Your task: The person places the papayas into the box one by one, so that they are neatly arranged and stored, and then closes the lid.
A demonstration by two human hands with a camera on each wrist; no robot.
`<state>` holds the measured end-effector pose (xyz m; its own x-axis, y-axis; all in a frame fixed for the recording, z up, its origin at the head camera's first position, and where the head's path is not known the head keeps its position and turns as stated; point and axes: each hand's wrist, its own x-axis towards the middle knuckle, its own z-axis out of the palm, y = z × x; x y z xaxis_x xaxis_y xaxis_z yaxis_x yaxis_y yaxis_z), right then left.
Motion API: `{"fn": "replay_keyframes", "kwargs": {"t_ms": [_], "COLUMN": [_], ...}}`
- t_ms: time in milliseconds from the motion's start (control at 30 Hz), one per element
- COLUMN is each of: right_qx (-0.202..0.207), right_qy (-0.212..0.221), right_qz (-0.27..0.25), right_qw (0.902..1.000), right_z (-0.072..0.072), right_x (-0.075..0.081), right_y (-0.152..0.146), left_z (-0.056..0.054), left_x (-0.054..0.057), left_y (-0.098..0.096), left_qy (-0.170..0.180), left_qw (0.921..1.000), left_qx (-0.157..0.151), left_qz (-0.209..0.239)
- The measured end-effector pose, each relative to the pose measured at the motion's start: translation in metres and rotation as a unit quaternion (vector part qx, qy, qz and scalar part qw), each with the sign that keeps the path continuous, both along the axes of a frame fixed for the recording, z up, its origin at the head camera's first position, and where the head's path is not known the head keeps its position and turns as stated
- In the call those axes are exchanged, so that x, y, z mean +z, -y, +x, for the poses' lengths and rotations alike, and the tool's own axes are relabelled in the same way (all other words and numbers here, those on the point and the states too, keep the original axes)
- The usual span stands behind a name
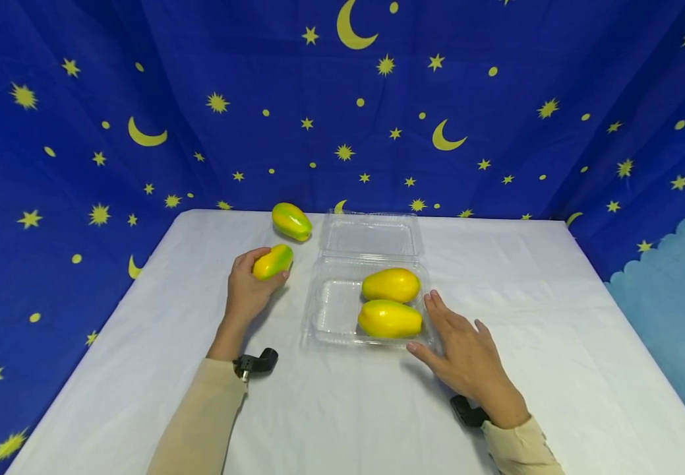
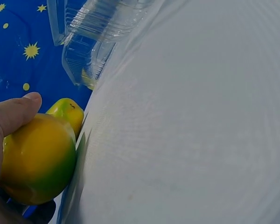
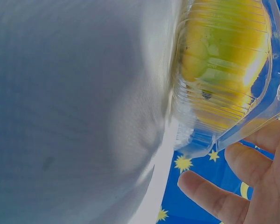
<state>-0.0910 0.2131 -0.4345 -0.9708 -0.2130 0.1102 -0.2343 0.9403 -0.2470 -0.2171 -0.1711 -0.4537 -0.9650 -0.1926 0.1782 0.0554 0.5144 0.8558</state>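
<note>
My left hand [image 1: 247,287] holds a yellow-green papaya [image 1: 273,262] between thumb and fingers, left of a clear plastic clamshell box [image 1: 337,310]. In the left wrist view, the thumb lies over the top of this papaya [image 2: 39,156]. Behind it on the table lies another yellow-green papaya [image 1: 291,221]. Two yellower papayas, a rear one [image 1: 391,285] and a front one [image 1: 389,319], lie crosswise in the right half of the box. My right hand [image 1: 467,359] is at the box's right side, fingers spread, with fingertips right at its rim; nothing is in its grasp.
The box's lid [image 1: 372,237] is flipped back toward the far edge of the white-covered table [image 1: 526,277]. A blue curtain [image 1: 295,79] with moons and stars hangs behind and at the sides. Black wrist cameras sit on both wrists.
</note>
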Motion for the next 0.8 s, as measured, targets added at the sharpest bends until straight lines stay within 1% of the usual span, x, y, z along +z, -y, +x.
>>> {"fn": "replay_keyframes", "kwargs": {"t_ms": [233, 500, 800], "right_qx": [0.001, 0.001, 0.005], "right_qy": [0.001, 0.003, 0.000], "right_qz": [0.006, 0.006, 0.006], "right_qw": [1.0000, 1.0000, 1.0000], "right_z": [-0.0007, -0.0011, -0.0008], "right_x": [-0.0007, -0.0004, -0.0006], "right_y": [-0.0009, -0.0014, -0.0003], "left_z": [-0.0014, -0.0032, -0.0019], "left_x": [0.0019, 0.0051, 0.0048], "left_y": [0.0017, 0.0038, 0.0062], "left_qy": [0.003, 0.020, 0.025], "left_qw": [1.0000, 0.9996, 0.9995], "left_qx": [-0.003, 0.003, -0.003], "left_qz": [-0.003, -0.017, -0.018]}}
